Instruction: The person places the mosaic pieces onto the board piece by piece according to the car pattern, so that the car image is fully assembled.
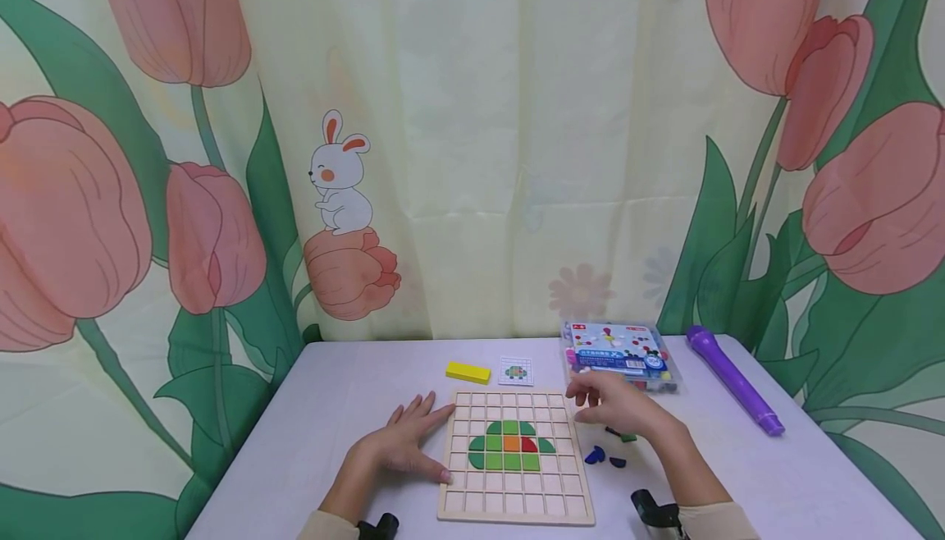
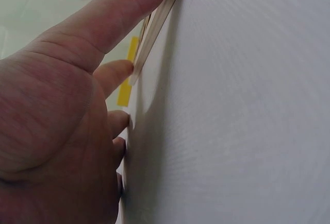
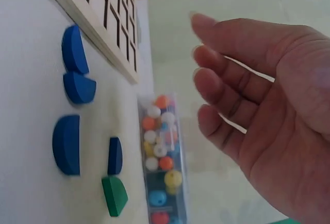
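My left hand (image 1: pixel 399 445) lies spread at the left edge of a wooden grid board (image 1: pixel 542 507), its thumb and index finger touching the frame. Green squares and green rounded pieces (image 1: pixel 476 459), an orange square (image 1: pixel 512 443) and a red rounded piece (image 1: pixel 528 444) form a pattern in the grid. Above the table by the board's right side, my right hand (image 1: pixel 618 405) has bent fingers with nothing between them. Below it lie several blue half-round and curved pieces (image 3: pixel 67 145) and a green piece (image 3: pixel 114 195).
Beyond the board are a yellow block (image 1: pixel 468 372) and a small pattern card (image 1: pixel 515 371). A clear box of colored beads (image 1: pixel 623 355) stands behind my right hand. To the far right lies a purple microphone-shaped stick (image 1: pixel 734 380). A printed curtain (image 1: pixel 472 154) hangs behind the table.
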`<state>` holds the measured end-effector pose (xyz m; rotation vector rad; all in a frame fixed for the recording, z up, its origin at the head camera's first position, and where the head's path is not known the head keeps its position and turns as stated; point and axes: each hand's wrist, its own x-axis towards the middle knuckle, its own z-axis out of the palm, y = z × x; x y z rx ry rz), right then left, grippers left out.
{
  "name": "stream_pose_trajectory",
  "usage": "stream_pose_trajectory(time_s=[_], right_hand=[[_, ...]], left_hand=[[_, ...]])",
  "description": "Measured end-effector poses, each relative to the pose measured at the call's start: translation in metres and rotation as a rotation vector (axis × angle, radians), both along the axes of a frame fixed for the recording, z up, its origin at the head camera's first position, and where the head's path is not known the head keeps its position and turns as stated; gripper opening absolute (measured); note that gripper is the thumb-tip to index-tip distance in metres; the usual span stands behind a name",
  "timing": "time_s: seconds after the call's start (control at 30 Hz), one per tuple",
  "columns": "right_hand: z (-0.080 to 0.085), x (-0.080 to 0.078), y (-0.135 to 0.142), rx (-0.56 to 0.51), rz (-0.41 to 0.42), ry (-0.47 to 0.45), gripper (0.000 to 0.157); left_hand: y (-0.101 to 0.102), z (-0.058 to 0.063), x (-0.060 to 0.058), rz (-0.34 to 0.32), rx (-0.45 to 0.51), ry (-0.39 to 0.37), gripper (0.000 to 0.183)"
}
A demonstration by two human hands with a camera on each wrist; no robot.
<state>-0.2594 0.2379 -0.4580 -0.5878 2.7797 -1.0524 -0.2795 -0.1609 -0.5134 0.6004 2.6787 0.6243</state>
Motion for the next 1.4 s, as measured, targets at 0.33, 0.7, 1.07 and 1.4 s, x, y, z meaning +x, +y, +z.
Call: stream_pose_trajectory(time_s=[0.33,0.7,1.07,1.4], right_hand=[[-0.004,0.001,0.027,0.021,-0.067,-0.080,0.032],[-0.005,0.001,0.048,0.050,-0.066,-0.106,0.032],[-0.010,0.002,0.055,0.120,-0.172,-0.185,0.031],[-0.015,-0.001,0.058,0.162,-0.201,-0.211,0.027]], left_hand=[[0.001,-0.001,-0.001,-0.005,0.007,0.000,0.112],[0.001,-0.001,-0.001,0.002,0.003,0.000,0.112],[0.001,-0.001,-0.001,-0.004,-0.011,0.008,0.112],[0.000,-0.001,0.000,0.002,-0.009,0.003,0.113]])
